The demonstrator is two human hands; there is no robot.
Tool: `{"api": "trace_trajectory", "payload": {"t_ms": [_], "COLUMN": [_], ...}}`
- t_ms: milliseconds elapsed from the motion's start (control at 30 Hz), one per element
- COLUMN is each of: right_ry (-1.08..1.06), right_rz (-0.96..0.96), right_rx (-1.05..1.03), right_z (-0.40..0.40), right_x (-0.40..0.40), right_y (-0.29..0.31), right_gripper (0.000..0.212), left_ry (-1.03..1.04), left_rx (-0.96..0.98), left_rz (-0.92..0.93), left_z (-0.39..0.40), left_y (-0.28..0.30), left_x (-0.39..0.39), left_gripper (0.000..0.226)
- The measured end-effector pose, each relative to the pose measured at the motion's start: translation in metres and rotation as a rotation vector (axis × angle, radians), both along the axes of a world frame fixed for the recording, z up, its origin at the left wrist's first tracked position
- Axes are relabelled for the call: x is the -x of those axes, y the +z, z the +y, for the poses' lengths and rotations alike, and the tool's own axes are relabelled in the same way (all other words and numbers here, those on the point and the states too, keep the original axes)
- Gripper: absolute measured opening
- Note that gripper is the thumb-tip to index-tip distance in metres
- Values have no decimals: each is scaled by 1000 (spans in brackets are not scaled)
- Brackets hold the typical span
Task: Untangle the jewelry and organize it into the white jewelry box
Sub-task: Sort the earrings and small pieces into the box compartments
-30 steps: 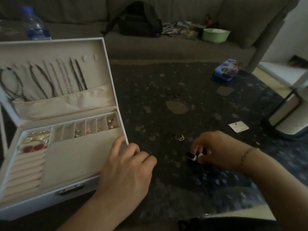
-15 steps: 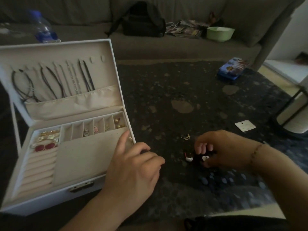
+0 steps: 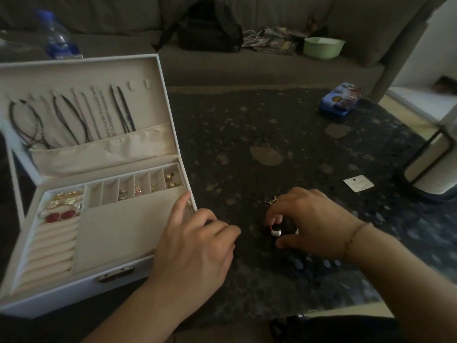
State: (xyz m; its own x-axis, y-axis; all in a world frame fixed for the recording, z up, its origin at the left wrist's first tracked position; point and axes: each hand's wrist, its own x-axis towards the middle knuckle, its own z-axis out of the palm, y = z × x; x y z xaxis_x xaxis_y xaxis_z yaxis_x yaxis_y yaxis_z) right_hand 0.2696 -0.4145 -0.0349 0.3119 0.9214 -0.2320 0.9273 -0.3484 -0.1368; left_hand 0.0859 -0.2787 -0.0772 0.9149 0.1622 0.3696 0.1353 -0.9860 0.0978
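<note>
Jewelry is the matter: a small white and black earring with a thin red wire [image 3: 275, 231] lies on the dark speckled table [image 3: 247, 125] under my right hand [image 3: 314, 224], whose fingers are curled around it, though I cannot tell if they really pinch it. It looks very light, hard, smooth and a little slippery, so I judge it better to take the rounded white body than the fragile wire. At nine o'clock my left hand [image 3: 195, 246], fingers loosely curled and empty, touches the open white jewelry box with beige cloth compartments [image 3: 170, 100], and a small gold ring [image 3: 272, 200] waits at twelve o'clock.
</note>
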Motion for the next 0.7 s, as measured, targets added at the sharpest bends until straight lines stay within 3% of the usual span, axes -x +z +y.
{"api": "trace_trajectory", "payload": {"t_ms": [67, 133, 200, 267, 500, 633, 700], "right_ry": [16, 23, -16, -81, -109, 22, 115], "right_rz": [-27, -29, 75, 231, 668, 608, 515], "right_rx": [18, 48, 49, -48, -359, -415, -435], "right_z": [4, 6, 9, 14, 54, 75, 92], "right_x": [3, 3, 2, 1, 36, 76, 101], "right_y": [-1, -1, 5, 14, 45, 46, 46], "right_gripper": [25, 18, 15, 16, 14, 22, 25], "left_ry": [0, -27, -24, -2, 210, 437, 596], "left_rx": [49, 231, 493, 638, 460, 476, 597], "left_rz": [-39, -141, -309, -426, -636, -778, -836], "left_z": [-1, -2, -1, 5, 74, 120, 130], "left_y": [-1, 1, 9, 21, 41, 37, 36], "left_x": [0, 2, 6, 11, 57, 105, 127], "left_gripper": [33, 40, 41, 36, 20, 22, 31]}}
